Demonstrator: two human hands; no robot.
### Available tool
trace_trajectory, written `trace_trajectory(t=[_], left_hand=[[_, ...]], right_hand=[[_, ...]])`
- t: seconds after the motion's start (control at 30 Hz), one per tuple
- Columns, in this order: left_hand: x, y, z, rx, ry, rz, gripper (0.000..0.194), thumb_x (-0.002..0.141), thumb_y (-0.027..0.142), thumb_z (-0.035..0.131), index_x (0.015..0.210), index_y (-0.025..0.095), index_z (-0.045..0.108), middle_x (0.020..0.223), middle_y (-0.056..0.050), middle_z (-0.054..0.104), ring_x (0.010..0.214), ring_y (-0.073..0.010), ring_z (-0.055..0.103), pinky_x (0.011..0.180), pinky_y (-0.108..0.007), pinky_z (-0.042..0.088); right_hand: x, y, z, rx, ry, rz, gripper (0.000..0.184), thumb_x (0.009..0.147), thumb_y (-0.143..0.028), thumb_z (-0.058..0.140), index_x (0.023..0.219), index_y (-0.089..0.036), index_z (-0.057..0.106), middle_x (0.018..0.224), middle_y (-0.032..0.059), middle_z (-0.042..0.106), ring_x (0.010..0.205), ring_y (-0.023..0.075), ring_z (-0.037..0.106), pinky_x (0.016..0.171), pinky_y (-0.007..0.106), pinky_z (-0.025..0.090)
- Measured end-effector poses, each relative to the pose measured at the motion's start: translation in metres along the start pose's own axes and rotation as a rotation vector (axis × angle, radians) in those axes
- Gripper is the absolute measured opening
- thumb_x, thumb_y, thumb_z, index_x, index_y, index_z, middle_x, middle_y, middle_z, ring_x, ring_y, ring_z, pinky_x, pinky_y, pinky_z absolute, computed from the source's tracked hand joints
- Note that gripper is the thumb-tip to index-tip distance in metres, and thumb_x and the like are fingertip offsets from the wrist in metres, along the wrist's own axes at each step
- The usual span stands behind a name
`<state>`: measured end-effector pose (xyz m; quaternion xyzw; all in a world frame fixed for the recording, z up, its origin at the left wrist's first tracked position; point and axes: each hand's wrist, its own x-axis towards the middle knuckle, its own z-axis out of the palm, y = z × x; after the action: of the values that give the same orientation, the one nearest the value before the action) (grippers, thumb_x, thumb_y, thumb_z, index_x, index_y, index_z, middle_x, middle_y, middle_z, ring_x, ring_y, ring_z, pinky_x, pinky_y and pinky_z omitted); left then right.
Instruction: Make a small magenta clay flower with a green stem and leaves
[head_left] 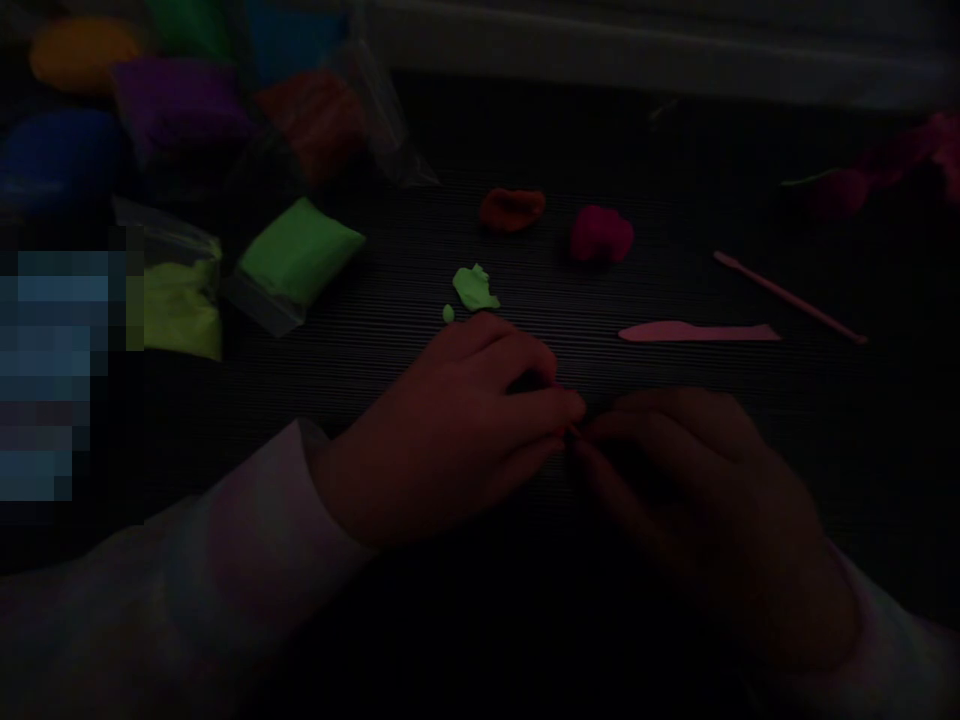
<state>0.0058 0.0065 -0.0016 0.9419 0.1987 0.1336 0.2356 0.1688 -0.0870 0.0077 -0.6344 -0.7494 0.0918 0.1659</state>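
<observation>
Fingertips of my left hand (457,420) and my right hand (697,490) meet over the dark table, both closed in a pinch. Between them shows a sliver of reddish modelling clay (572,431), mostly hidden by the fingers. A purple bit peeks out under my left index finger. Just beyond my left hand lie a flattened light green clay piece (475,287) and a tiny green crumb (448,313). Farther back are an orange-red clay piece (511,209) with a hollow and a pink clay lump (601,235). The scene is very dim.
A pink clay knife (697,332) and a thin pink stick tool (787,297) lie at right. Bags of green clay (300,255) and yellow-green clay (180,305) stand left; several other coloured packs, including purple (180,105), fill the back left. Pink shapes (836,192) sit far right.
</observation>
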Motion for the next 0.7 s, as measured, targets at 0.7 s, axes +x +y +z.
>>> trace_trajectory(t=[0.7], left_hand=[[0.0005, -0.0009, 0.002, 0.004, 0.013, 0.022, 0.018, 0.081, 0.026, 0.048, 0.094, 0.022, 0.059, 0.095, -0.003, 0.054, 0.092, -0.0189, 0.045, 0.08, -0.034, 0.038]], right_hand=[[0.0017, 0.0007, 0.001, -0.037, -0.013, -0.014, 0.008, 0.074, -0.024, 0.052, 0.074, -0.017, 0.055, 0.077, 0.0065, 0.056, 0.071, 0.0207, 0.051, 0.062, 0.036, 0.04]])
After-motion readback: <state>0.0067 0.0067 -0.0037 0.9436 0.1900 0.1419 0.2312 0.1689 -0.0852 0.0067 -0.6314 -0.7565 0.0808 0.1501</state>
